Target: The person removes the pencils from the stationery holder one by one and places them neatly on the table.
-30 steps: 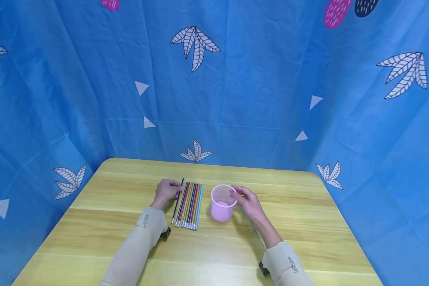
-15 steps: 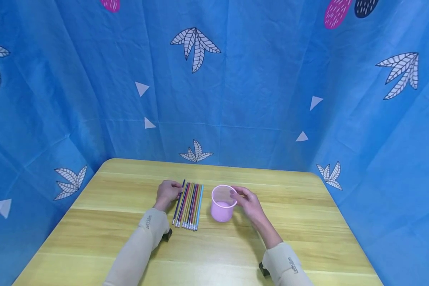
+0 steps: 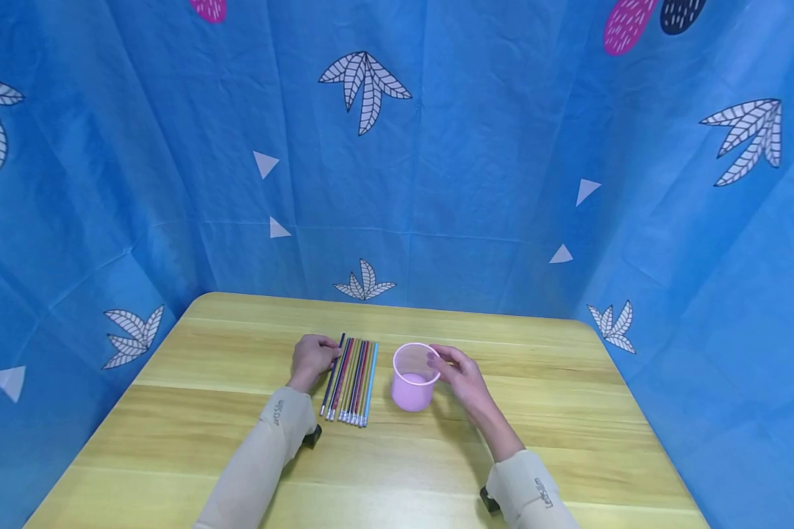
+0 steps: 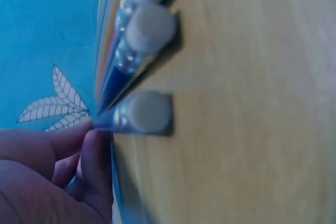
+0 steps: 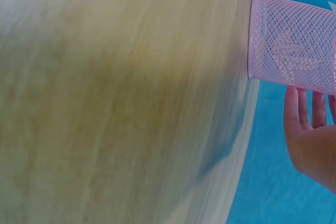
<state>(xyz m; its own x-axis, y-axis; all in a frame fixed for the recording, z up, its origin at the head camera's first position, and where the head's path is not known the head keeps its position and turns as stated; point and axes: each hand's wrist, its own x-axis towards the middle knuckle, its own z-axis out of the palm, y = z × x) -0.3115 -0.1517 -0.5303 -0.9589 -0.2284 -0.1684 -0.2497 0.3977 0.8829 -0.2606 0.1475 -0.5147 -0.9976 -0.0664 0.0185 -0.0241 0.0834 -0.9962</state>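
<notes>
In the head view, a row of several pencils (image 3: 356, 382) lies side by side on the table, eraser ends toward me. The leftmost is a dark blue pencil (image 3: 333, 376), slightly apart from the row at its eraser end. My left hand (image 3: 312, 356) pinches it between thumb and finger from the left side; the left wrist view shows its eraser (image 4: 151, 112) just beyond the fingertips. A pink mesh pen holder (image 3: 412, 395) stands upright to the right of the pencils. My right hand (image 3: 462, 373) holds it at the right side near the rim, some fingertips showing behind its mesh.
The wooden table (image 3: 556, 411) has rounded far corners. A blue patterned curtain (image 3: 476, 147) hangs behind the table and along both sides.
My left hand has moved slightly right, bringing the dark blue pencil nearer to the row. The right hand and pen holder have stayed in place.
</notes>
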